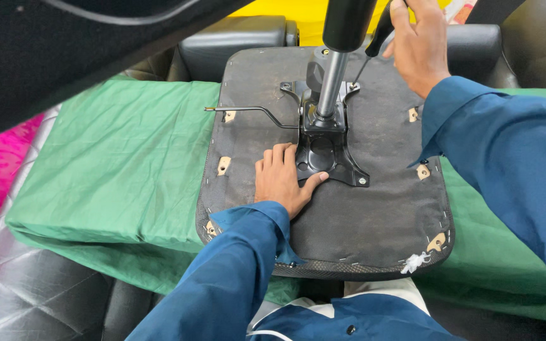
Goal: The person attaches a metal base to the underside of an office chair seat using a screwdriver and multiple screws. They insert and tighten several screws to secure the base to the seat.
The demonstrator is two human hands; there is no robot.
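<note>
Left hand (282, 177) lies flat, fingers spread, pressing the upturned chair seat (374, 208) on the green cloth (115, 164), thumb against the black metal plate (323, 155). Further off, right hand (419, 44) closes around a screwdriver (374, 44), tip apparently at a plate corner.

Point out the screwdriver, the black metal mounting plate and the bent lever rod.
screwdriver (379, 36): head view, on its black handle in the right hand.
black metal mounting plate (323, 155): head view, on its lower middle by the left thumb.
bent lever rod (248, 109): head view, on its straight stretch.
</note>
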